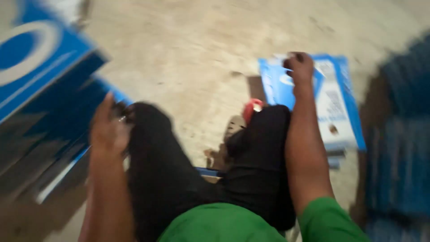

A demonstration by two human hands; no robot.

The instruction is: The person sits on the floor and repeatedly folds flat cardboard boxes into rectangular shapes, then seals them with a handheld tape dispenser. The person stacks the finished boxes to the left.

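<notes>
Head view, heavy motion blur. Person seated on a dusty concrete floor point(192, 58), knees up in black trousers point(170, 170), green shirt point(224, 222) at the bottom edge.

Right hand point(299, 67): arm stretched forward over the right knee, fingers curled down in a loose fist at the top edge of a flat blue-and-white carton point(333, 105) lying on the floor ahead and to the right. Fingers look closed on or pressed against that top edge; blur makes it hard to say whether it is a real pinch or only contact. The carton lies flat, its white printed panel facing up, its near end just beside the right knee.

Left hand point(106, 130): raised beside the left knee, palm turned inward, thumb up, fingers partly curled. It sits against the edge of a stack of blue cartons point(40, 89) leaning at the left of the frame. Something small and shiny shows at the fingertips, too blurred to identify. Cannot tell whether this hand grips anything or just touches the stack.

The hands are well apart, one at each knee.

Other stuff: a small red object point(251, 108) peeks out between the knees, just beside the flat carton's near corner; kind unclear. More blue stacked material point(398, 148) smeared along the right edge, well apart from both hands. A thin blue strip point(207, 170) on the floor under the legs.
</notes>
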